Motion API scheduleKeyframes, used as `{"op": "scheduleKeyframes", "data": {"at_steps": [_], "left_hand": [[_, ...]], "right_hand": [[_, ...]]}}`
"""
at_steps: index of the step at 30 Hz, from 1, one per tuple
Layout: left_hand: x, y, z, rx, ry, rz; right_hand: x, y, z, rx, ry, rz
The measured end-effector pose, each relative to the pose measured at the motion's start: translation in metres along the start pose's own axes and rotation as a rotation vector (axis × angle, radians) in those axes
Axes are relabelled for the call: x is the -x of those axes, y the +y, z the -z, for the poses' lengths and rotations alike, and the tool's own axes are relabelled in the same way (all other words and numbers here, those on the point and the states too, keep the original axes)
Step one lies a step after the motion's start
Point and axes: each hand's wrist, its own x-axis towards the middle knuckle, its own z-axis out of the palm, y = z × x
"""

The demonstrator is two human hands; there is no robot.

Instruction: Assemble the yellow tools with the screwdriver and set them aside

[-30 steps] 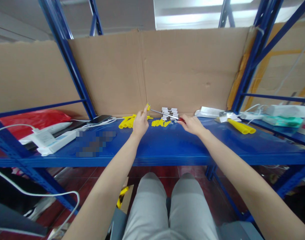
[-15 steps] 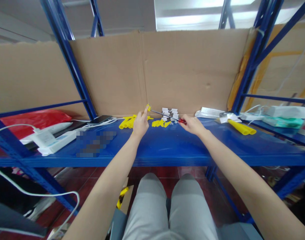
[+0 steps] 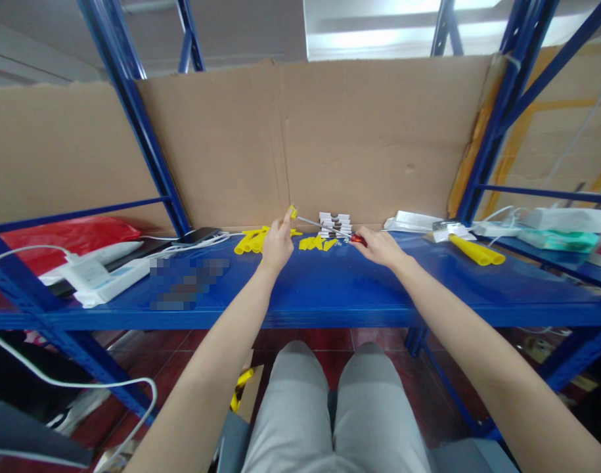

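My left hand (image 3: 278, 244) is closed on a small yellow plastic piece (image 3: 293, 211), held up above the blue shelf. My right hand (image 3: 378, 246) wraps round the red handle of a screwdriver (image 3: 358, 240). Its long metal shaft slants up to the left, and the tip meets the yellow piece. Several small flat yellow parts (image 3: 316, 243) lie below the shaft. Behind it is a stack of white and dark pieces (image 3: 334, 223), and tiny metal bits (image 3: 346, 240) are scattered near the handle. Yellow tubes (image 3: 249, 243) lie left of my left hand, partly hidden by it.
A blue metal shelf (image 3: 339, 289) forms the worktop, with a cardboard sheet (image 3: 369, 138) behind. Two yellow tubes (image 3: 477, 251) and a clear plastic packet (image 3: 412, 222) lie at right. A white power strip (image 3: 117, 279) and red bag (image 3: 78, 240) are at left. Below stands a box with yellow pieces (image 3: 244, 387).
Both hands stay almost in place, with the screwdriver tip still at the yellow piece. The right hand and the red handle have turned very slightly.
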Motion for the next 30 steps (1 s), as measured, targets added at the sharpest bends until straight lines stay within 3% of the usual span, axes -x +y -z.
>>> {"op": "scheduleKeyframes", "data": {"at_steps": [16, 25, 30], "left_hand": [[-0.002, 0.003, 0.001, 0.011, 0.007, 0.053], [-0.001, -0.004, -0.005, 0.060, 0.000, 0.026], [-0.001, -0.004, -0.006, 0.059, 0.013, 0.019]], "right_hand": [[-0.002, -0.009, 0.005, -0.029, -0.082, -0.035], [-0.006, 0.009, -0.004, -0.076, -0.062, -0.097], [-0.006, 0.019, -0.013, -0.072, -0.166, -0.104]]}}
